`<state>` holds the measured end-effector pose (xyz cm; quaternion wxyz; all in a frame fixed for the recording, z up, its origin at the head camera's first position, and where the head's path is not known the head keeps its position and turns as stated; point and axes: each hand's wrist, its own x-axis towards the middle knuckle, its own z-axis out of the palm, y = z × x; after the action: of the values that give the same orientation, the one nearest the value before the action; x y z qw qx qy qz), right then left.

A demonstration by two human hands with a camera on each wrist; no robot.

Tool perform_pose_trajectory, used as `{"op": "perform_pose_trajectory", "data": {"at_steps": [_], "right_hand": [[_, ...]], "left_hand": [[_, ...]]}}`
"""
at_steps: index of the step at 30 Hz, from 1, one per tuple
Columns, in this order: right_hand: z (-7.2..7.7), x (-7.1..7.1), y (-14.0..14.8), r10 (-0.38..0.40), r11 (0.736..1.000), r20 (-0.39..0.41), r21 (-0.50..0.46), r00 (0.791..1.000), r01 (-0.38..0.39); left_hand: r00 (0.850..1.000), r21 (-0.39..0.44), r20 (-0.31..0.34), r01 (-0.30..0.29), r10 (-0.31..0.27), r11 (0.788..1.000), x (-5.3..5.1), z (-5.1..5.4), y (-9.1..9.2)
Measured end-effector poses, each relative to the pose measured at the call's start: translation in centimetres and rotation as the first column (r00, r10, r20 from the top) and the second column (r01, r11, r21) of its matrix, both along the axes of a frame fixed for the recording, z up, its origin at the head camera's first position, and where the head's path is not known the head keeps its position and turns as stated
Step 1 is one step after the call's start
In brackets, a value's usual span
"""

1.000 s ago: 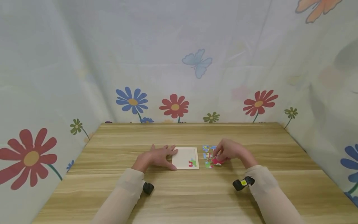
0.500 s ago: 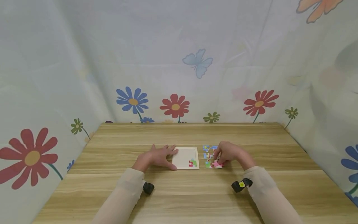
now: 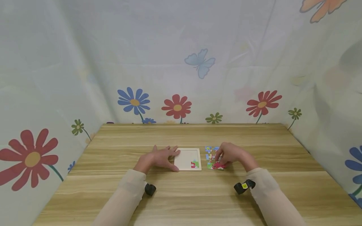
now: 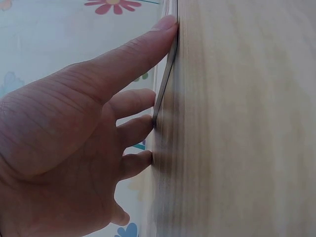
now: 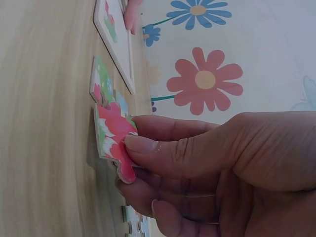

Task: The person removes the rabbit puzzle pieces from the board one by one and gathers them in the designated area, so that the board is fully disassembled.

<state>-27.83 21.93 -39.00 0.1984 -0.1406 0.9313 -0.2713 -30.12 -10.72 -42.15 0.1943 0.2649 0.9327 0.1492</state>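
Note:
A shallow puzzle board (image 3: 185,159) with a pale raised rim lies mid-table, a green and red puzzle piece (image 3: 195,164) in its near right corner. My left hand (image 3: 162,158) rests against the board's left side, thumb and fingers spread and fairly straight; in the left wrist view the thumb (image 4: 133,57) touches its thin edge. My right hand (image 3: 232,153) pinches a pink-red puzzle piece (image 5: 116,136) between thumb and fingers. This piece is tilted and close beside a green puzzle piece (image 5: 102,79). My fingers partly cover it in the head view.
Several loose puzzle pieces, among them a blue one (image 3: 208,149) and a blue-and-white one (image 3: 208,157), lie in rows to the right of the board. The wooden table (image 3: 181,194) meets a flowered cloth backdrop (image 3: 158,69) at its far edge.
The pink-red piece changes its tilt in my right hand, looking paler half a second ago and deeper red now. That hand shifts only slightly. My left hand stays put on the board.

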Motion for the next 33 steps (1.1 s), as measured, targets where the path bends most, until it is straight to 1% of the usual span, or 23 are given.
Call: {"op": "perform_pose_trajectory", "data": {"at_steps": [4, 14, 21, 28, 33], "right_hand": [[0.03, -0.06, 0.29, -0.005, 1.000, -0.001, -0.005, 1.000, 0.005], [-0.16, 0.03, -0.02, -0.006, 0.999, -0.005, 0.035, 1.000, 0.006], [-0.33, 0.12, -0.09, 0.046, 0.998, -0.041, 0.052, 0.998, -0.043], [-0.46, 0.13, -0.05, 0.049, 0.997, -0.053, 0.054, 0.997, -0.046], [-0.58, 0.09, -0.11, 0.069, 0.996, -0.072, 0.067, 0.995, -0.064]], "left_hand": [[1.000, -0.004, -0.004, 0.001, -0.001, 1.000, -0.06, -0.10, -0.07], [1.000, -0.012, -0.011, 0.008, -0.008, 1.000, -0.28, -0.29, -0.11], [1.000, -0.005, 0.000, 0.005, -0.005, 1.000, -0.23, -0.31, -0.13], [1.000, -0.007, -0.005, 0.005, -0.005, 1.000, -0.18, -0.22, -0.13], [1.000, -0.006, -0.008, 0.004, -0.004, 1.000, -0.18, -0.21, -0.11]]}}
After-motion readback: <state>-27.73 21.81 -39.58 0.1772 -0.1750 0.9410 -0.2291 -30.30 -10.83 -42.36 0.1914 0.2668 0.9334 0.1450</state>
